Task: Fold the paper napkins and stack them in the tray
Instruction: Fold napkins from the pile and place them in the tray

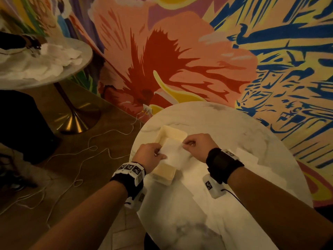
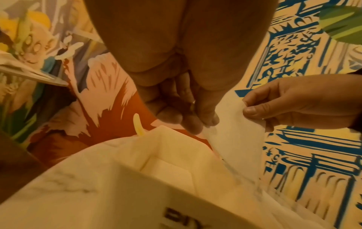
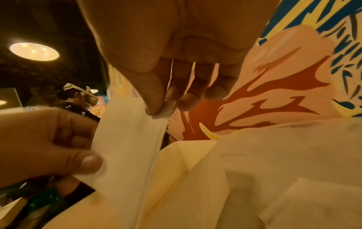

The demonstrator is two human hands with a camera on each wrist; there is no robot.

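Note:
A folded white paper napkin (image 1: 175, 152) hangs stretched between both hands just above the cream rectangular tray (image 1: 171, 131) on the round marble table (image 1: 234, 127). My left hand (image 1: 153, 154) pinches its left end between thumb and fingertips. My right hand (image 1: 196, 145) pinches the right end. In the left wrist view the napkin (image 2: 237, 139) drops from my left hand (image 2: 195, 122) toward the tray (image 2: 166, 156), and the right hand (image 2: 252, 110) pinches its far corner. The right wrist view shows the napkin (image 3: 127, 139) held upright over the tray (image 3: 186, 155) by the right hand (image 3: 158, 108) and left hand (image 3: 86, 162).
More white napkins (image 1: 246, 157) lie on the table to the right of my right wrist. A second round table (image 1: 45, 76) with a heap of napkins stands at far left, another person behind it. White cables (image 1: 81, 156) trail over the floor. The painted wall is close behind.

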